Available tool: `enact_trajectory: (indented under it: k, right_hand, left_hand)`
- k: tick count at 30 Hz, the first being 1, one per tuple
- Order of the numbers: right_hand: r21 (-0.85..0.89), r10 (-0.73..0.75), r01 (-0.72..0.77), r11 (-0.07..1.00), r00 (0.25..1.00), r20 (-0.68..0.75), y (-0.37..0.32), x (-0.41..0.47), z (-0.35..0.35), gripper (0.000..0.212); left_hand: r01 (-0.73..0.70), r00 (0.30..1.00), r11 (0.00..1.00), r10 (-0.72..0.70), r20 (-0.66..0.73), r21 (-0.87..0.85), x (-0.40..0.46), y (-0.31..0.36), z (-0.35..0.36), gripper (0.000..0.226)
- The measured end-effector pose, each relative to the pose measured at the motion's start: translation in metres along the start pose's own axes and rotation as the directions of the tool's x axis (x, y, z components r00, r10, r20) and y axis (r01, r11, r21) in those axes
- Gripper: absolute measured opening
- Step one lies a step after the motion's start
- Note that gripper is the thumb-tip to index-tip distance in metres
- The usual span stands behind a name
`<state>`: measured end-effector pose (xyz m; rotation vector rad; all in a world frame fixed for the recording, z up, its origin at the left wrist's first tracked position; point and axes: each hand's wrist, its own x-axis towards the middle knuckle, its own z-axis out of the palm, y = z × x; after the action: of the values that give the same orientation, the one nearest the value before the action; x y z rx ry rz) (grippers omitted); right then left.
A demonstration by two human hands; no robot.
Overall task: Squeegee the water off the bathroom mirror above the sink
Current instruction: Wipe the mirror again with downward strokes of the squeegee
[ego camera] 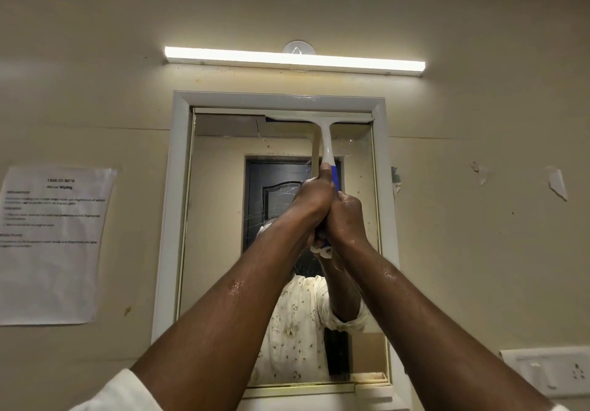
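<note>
- One head-worn wide-angle view is given, aimed forward and upward along both raised forearms.
- The white-framed rectangular wall mirror (223,219) is faced squarely, at arm's reach.

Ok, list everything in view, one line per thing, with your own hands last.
squeegee: one, white with blue grip, blade at the mirror's top edge
mirror: one, white frame, centre of the wall, water streaks on the glass
tube light: one, white, lit, above the mirror
printed sheet: one, white, on the wall left of the mirror
switch plate: one, white, lower right
left hand: grips the squeegee handle
right hand: grips the handle beside the left
</note>
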<state>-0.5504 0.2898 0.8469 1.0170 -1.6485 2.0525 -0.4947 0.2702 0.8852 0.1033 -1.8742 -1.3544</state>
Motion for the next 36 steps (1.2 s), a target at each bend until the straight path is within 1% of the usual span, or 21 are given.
enact_trajectory:
  k: [3,8,12,17,20,24,27,29,32,36]
  right_hand:
    - [0.023,-0.02,0.02,1.0,0.999,-0.03,0.003,0.0,-0.002,0.025]
    - [0.07,-0.042,0.044,0.997,0.999,-0.019,0.006,-0.01,-0.009,0.025]
    - [0.087,-0.058,0.058,0.995,0.998,-0.002,0.009,-0.02,-0.016,0.028]
    - [0.123,-0.032,0.031,0.992,0.999,0.01,0.013,-0.03,-0.019,0.028]
    - [0.14,-0.021,0.021,0.99,1.0,-0.002,0.019,-0.036,-0.016,0.03]
    - [0.116,0.013,-0.009,0.993,0.999,-0.034,0.031,-0.047,-0.008,0.029]
    - [0.107,0.046,-0.041,0.993,0.997,-0.053,0.038,-0.056,-0.004,0.03]
    - [0.104,0.064,-0.058,0.993,0.997,-0.049,0.041,-0.063,-0.005,0.03]
    - [0.117,0.066,-0.062,0.991,0.997,-0.033,0.044,-0.074,-0.01,0.029]
    - [0.143,0.083,-0.081,0.986,0.997,-0.003,0.052,-0.089,-0.015,0.028]
  left_hand:
    - [-0.026,1.0,0.999,0.026,-0.007,0.044,0.001,-0.006,0.002,0.058]
    - [-0.021,1.0,0.995,0.019,0.021,0.1,-0.001,-0.012,0.003,0.064]
    - [-0.037,0.999,0.989,0.035,0.017,0.141,-0.003,-0.021,0.007,0.066]
    - [-0.058,0.998,0.985,0.057,0.008,0.163,-0.007,-0.029,0.009,0.065]
    - [-0.022,1.0,0.991,0.02,0.019,0.135,-0.015,-0.033,0.007,0.067]
    - [0.007,1.0,0.982,-0.011,0.02,0.19,-0.027,-0.043,0.004,0.069]
    - [0.045,0.998,0.979,-0.053,0.032,0.2,-0.037,-0.05,0.003,0.069]
    - [0.059,0.997,0.978,-0.069,0.042,0.2,-0.043,-0.055,0.002,0.067]
    - [0.057,0.997,0.978,-0.066,0.04,0.2,-0.051,-0.06,0.003,0.055]
    - [0.068,0.996,0.982,-0.076,0.038,0.178,-0.062,-0.074,0.004,0.058]
